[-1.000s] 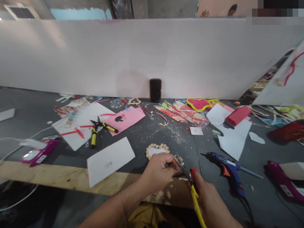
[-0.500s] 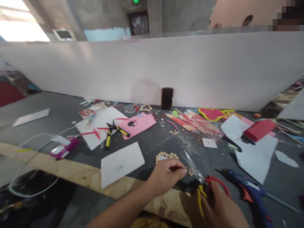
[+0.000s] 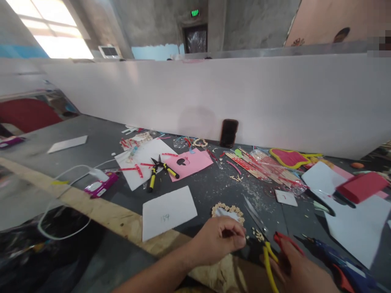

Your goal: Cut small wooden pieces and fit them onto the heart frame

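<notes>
My left hand (image 3: 218, 240) is over the near edge of the table, thumb and forefinger pinched together. Whatever lies between those fingertips, if anything, is too small to make out. Just beyond it is a curved outline of small pale wooden pieces (image 3: 227, 208) around a whitish centre, partly covered by the hand. Several loose pale pieces (image 3: 258, 235) lie to the right of the fingertips. My right hand (image 3: 295, 260) has its fingers on the red and yellow handles of a pair of scissors (image 3: 256, 215), whose blades point away over the dark tabletop.
A blue glue gun (image 3: 342, 256) lies at the right. Cutters with yellow-black handles (image 3: 157, 169) rest on paper at the left, behind a white card (image 3: 170, 211). A phone (image 3: 229, 133) leans on the white partition (image 3: 183, 89). Wrapped sticks (image 3: 253, 165) lie before it.
The head view has turned left, so everything sits further right in the picture. My left hand has drawn back slightly, showing more of the curved outline. My right hand stays at the scissors.
</notes>
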The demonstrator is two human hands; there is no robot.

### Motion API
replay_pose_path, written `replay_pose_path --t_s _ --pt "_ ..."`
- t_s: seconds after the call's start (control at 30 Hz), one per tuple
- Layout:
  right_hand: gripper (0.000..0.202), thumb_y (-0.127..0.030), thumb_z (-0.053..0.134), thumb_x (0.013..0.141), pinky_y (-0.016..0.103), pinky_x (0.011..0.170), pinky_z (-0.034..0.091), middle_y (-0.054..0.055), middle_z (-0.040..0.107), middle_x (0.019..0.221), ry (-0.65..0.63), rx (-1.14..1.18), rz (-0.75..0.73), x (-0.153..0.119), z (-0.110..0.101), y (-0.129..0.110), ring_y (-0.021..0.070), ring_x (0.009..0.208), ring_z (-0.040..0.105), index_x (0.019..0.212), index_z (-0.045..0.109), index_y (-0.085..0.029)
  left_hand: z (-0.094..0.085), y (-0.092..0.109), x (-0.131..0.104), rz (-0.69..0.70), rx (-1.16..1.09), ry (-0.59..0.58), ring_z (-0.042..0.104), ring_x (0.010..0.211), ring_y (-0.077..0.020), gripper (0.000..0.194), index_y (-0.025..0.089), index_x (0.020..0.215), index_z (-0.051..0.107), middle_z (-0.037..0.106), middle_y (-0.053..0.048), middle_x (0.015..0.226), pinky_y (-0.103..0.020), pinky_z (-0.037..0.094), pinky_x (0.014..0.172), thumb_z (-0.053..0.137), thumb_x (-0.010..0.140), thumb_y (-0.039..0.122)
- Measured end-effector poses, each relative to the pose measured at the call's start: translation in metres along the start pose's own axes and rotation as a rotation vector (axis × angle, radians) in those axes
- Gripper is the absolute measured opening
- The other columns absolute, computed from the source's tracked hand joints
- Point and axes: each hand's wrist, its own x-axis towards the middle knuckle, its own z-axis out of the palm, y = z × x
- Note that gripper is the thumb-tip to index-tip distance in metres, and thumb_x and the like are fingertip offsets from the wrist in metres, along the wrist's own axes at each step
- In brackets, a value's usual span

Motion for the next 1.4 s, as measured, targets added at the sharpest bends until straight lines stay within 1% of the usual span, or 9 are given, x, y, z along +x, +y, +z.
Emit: replay_pose_path --t_s 0.17,0.4,0.53,0.63,0.8,0.93,1.07,1.27,1.4 --pt "0.026 -0.032 0.050 0.076 0.032 0.062 0.048 0.009 0.070 0.083 0.073 0.043 -0.183 0.042 -0.019 -0.031 0.0240 0.075 0.067 0.097 0.060 -0.018 0.001 0.004 0.001 0.025 -0.123 -0.066 0.056 0.099 -0.0218 0.032 0.015 0.065 0.066 0.062 -0.007 0.088 -0.028 0.042 0.084 0.070 0.070 0.046" --pt "0.032 -0.016 0.049 0.075 0.031 0.075 0.047 0.013 0.067 0.100 -0.100 0.048 -0.328 0.081 -0.038 -0.103 0.0231 0.093 0.064 0.106 0.057 -0.014 -0.011 0.005 0.007 -0.043 -0.531 0.176 0.051 0.064 -0.0093 0.042 0.013 0.066 0.060 0.052 0.000 0.073 -0.024 0.043 0.066 0.075 0.064 0.052" --pt "0.031 -0.019 0.053 0.081 0.035 0.071 0.050 0.016 0.067 0.095 0.036 -0.105 -0.329 0.089 -0.033 -0.134 0.0261 0.086 0.065 0.111 0.056 -0.010 -0.030 0.006 0.013 -0.116 -0.616 0.290 0.055 0.058 -0.0108 0.043 0.014 0.071 0.055 0.059 -0.001 0.065 -0.027 0.048 0.062 0.074 0.066 0.051" --pt "0.029 -0.024 0.053 0.084 0.039 0.079 0.051 0.016 0.066 0.104 0.276 -0.067 -0.482 0.088 -0.035 -0.140 0.0266 0.095 0.063 0.110 0.057 -0.013 -0.055 0.011 0.021 -0.134 -0.384 0.375 0.056 0.055 -0.0118 0.045 0.014 0.078 0.057 0.061 -0.002 0.065 -0.028 0.050 0.056 0.069 0.068 0.056" --pt "0.023 -0.024 0.040 0.091 0.034 0.087 0.050 0.004 0.071 0.087 0.449 0.125 -0.584 0.059 -0.047 -0.108 0.0162 0.081 0.067 0.102 0.060 -0.021 -0.120 0.019 0.044 -0.114 -0.136 0.477 0.056 0.061 -0.0113 0.042 0.013 0.074 0.064 0.064 -0.003 0.079 -0.022 0.048 0.053 0.077 0.059 0.050" --pt "0.025 -0.032 0.036 0.091 0.025 0.060 0.053 0.002 0.071 0.080 0.369 0.205 -0.147 0.017 -0.039 -0.055 0.0150 0.066 0.067 0.100 0.059 -0.024 -0.168 0.012 0.063 -0.172 0.077 0.532 0.052 0.050 -0.0105 0.032 0.014 0.067 0.062 0.055 0.003 0.054 -0.020 0.041 0.046 0.076 0.063 0.042" --pt "0.024 -0.035 0.040 0.089 0.025 0.054 0.051 0.003 0.070 0.082 0.399 0.152 0.008 -0.020 -0.025 -0.006 0.0171 0.065 0.067 0.101 0.057 -0.024 -0.194 0.007 0.073 -0.225 0.277 0.507 0.057 0.052 -0.0145 0.027 0.015 0.067 0.061 0.058 0.002 0.053 -0.022 0.042 0.048 0.073 0.064 0.039" --pt "0.024 -0.038 0.043 0.088 0.031 0.069 0.052 0.007 0.070 0.092 0.457 0.065 0.066 -0.047 -0.015 0.022 0.0220 0.082 0.068 0.097 0.058 -0.023 -0.205 0.017 0.067 -0.207 0.619 0.474 0.062 0.085 -0.0295 0.016 0.018 0.057 0.061 0.066 -0.005 0.068 -0.030 0.046 0.069 0.072 0.060 0.029" --pt "0.025 -0.040 0.044 0.088 0.024 0.057 0.050 0.003 0.071 0.085 0.407 0.185 0.210 -0.054 -0.011 0.012 0.0166 0.066 0.067 0.097 0.060 -0.023 -0.165 0.021 0.061 0.012 0.875 0.465 0.052 0.110 -0.0301 0.011 0.021 0.067 0.067 0.067 -0.006 0.101 -0.036 0.037 0.094 0.064 0.071 0.030"
